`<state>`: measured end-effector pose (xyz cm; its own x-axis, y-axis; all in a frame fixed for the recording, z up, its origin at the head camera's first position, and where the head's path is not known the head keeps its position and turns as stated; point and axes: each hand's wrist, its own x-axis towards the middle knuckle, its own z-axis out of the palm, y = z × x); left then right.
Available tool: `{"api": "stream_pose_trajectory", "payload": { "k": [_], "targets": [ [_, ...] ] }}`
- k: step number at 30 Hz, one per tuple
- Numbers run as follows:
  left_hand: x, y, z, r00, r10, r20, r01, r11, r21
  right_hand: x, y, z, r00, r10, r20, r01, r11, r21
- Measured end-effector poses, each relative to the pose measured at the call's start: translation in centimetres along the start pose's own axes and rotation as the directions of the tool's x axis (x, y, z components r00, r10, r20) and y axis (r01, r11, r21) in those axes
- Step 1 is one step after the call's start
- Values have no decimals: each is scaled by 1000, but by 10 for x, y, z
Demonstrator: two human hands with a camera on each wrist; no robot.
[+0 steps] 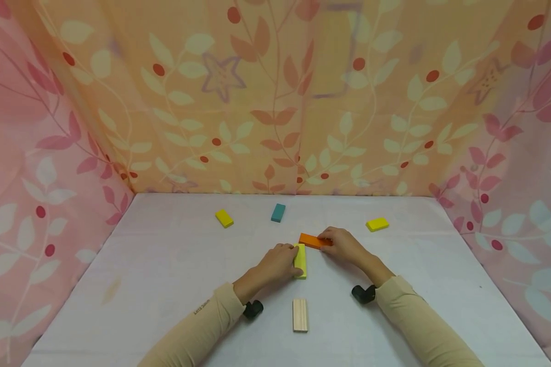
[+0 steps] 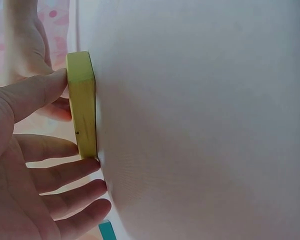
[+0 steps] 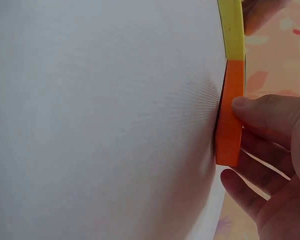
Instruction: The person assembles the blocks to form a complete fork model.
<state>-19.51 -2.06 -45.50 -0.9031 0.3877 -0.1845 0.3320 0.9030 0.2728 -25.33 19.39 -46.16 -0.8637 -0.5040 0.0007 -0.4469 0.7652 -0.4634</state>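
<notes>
Near the middle of the table, my left hand (image 1: 279,262) grips a yellow block (image 1: 301,261) by its two ends, thumb at the near end and fingertips at the far end. In the left wrist view this yellow block (image 2: 83,110) lies low against the cloth. My right hand (image 1: 343,244) pinches an orange block (image 1: 311,240) near its right end. The orange block points left, its left end at the far end of the yellow one. In the right wrist view the orange block (image 3: 231,115) meets the yellow block (image 3: 233,30) end to side.
A plain wooden block (image 1: 300,315) lies nearer me. Toward the back are a yellow block (image 1: 224,218), a teal block (image 1: 278,212) and another yellow block (image 1: 377,224). White cloth covers the table (image 1: 165,265); a patterned curtain (image 1: 275,102) hangs behind it.
</notes>
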Motion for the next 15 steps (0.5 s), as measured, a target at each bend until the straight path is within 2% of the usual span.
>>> {"api": "stream_pose_trajectory", "payload": {
  "k": [15],
  "targets": [
    [0, -1, -1, 1000, 17, -2, -17, 1000, 25, 8, -3, 1, 997, -65, -42, 66, 997, 30]
  ]
}}
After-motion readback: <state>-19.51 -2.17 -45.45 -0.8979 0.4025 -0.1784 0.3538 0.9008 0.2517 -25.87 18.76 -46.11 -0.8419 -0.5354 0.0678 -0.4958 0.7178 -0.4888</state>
